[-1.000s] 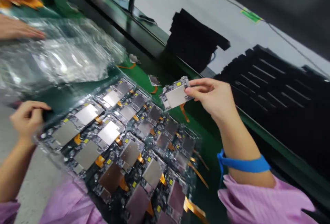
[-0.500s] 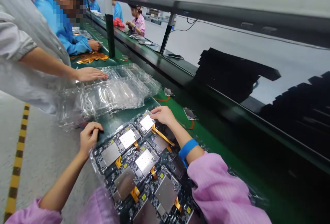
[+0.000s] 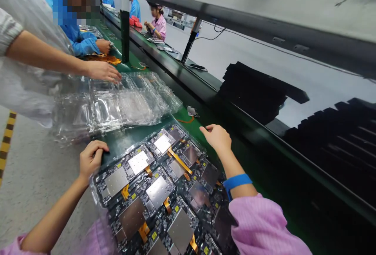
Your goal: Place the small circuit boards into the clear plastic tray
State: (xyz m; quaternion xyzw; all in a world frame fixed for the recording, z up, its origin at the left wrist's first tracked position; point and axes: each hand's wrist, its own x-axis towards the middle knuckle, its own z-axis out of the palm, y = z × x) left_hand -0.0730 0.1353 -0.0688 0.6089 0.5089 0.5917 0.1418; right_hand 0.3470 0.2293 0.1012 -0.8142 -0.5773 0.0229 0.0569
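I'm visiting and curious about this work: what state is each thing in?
Tray: loaded with circuit boards
Long orange ribbon: unfolded across boards
Clear plastic trays: stacked unevenly
Loose board: lying beyond the tray
Left hand: curled beside tray
Right hand: partly curled, grip unclear
Blue wristband: worn, right arm

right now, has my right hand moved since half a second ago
Yes: your right hand has shifted rightward against the post, off the tray.
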